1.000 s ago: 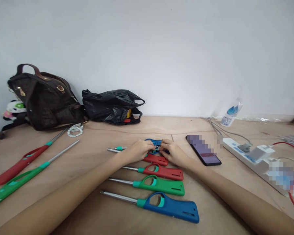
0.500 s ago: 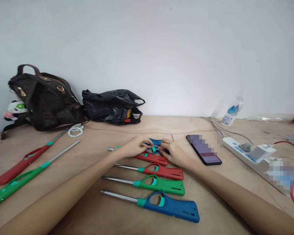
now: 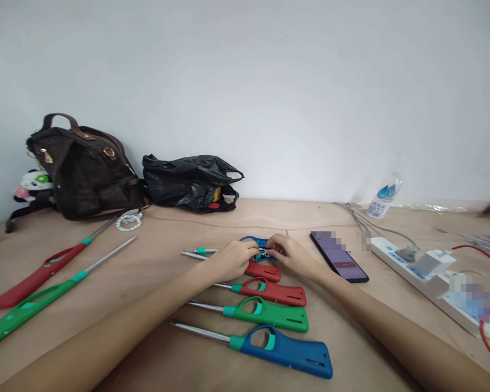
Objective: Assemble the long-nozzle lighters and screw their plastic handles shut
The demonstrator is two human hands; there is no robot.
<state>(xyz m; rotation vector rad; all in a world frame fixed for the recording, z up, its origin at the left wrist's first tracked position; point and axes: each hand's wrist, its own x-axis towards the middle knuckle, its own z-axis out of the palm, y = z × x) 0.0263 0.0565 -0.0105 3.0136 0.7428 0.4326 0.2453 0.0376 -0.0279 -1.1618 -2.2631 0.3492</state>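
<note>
A blue long-necked gas lighter (image 3: 251, 240) lies at the far end of a row, its casing apart and thin whitish wire showing inside. Over its inner parts, my left hand (image 3: 234, 260) is closed with fingertips pinched; whatever it pinches is hidden. My right hand (image 3: 293, 255) curls its fingers round the lighter's right part. Just below the hands is a red lighter (image 3: 266, 271), partly covered by my left hand. Nearer to me lie another red lighter (image 3: 288, 294), a green lighter (image 3: 283, 318) and a whole blue lighter (image 3: 300, 354), tubes pointing left.
On the left lie a red lighter (image 3: 41, 277) and a green lighter (image 3: 36, 305), near a bead bracelet (image 3: 129, 221). A dark backpack (image 3: 92, 174) and black plastic bag (image 3: 183, 182) stand against the wall. At right are a phone (image 3: 343, 261), power strip (image 3: 392, 256) and bottle (image 3: 384, 197).
My left hand has shifted slightly down and turned, now covering more of the near red lighter and the blue lighter's inside. My right hand stays at the lighter. The view has tilted slightly.
</note>
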